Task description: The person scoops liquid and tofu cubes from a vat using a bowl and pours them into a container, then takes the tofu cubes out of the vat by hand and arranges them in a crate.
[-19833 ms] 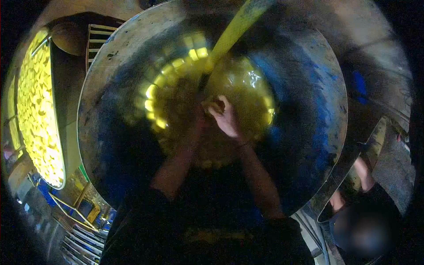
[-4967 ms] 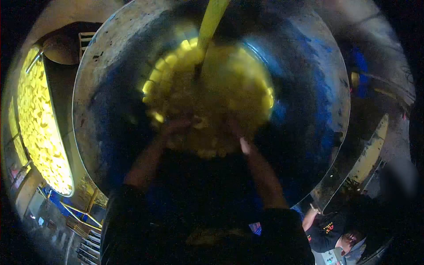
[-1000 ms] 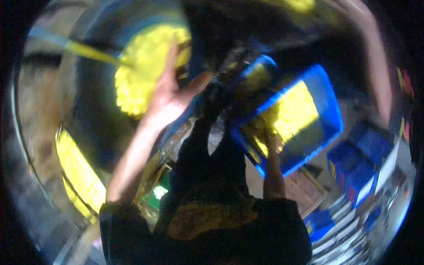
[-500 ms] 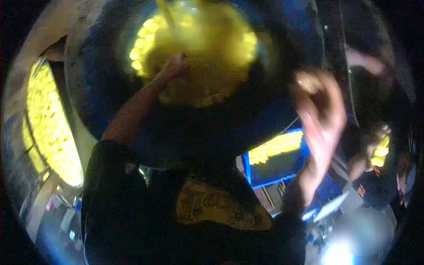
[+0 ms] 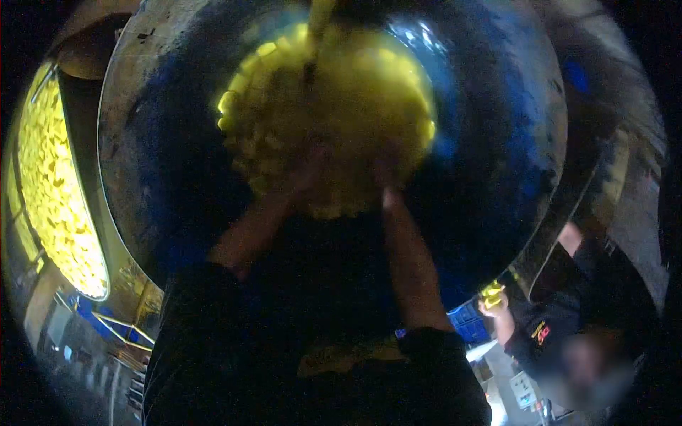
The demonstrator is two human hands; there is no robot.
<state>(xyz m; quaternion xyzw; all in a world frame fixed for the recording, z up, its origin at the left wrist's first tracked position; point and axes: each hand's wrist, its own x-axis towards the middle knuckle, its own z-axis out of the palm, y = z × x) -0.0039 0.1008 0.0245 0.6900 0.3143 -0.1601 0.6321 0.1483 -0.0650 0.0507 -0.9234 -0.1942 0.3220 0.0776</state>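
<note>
A large, dark, round metal drum (image 5: 497, 163) fills the middle of the head view. Inside it lies a heap of yellow pieces (image 5: 341, 106), bright around the edge and shadowed in the centre; their kind is unclear. My left hand (image 5: 311, 162) reaches into the drum at the heap's lower part. Beside it, on the right, my right hand (image 5: 387, 177) is also inside, over or against the pieces. Shadow and blur hide the fingers of both hands, so any pieces held in them cannot be made out.
A yellowish bar (image 5: 320, 28) reaches into the drum from above. At left stands a container (image 5: 105, 263) full of bright yellow pieces. A co-worker's hand (image 5: 497, 307) at right holds something yellow. A blue crate (image 5: 467, 319) sits behind the drum's lower right rim.
My right hand has come from outside the drum at right down into it, beside my left hand. The view has shifted, with more of the drum showing. The blue crate is now mostly covered.
</note>
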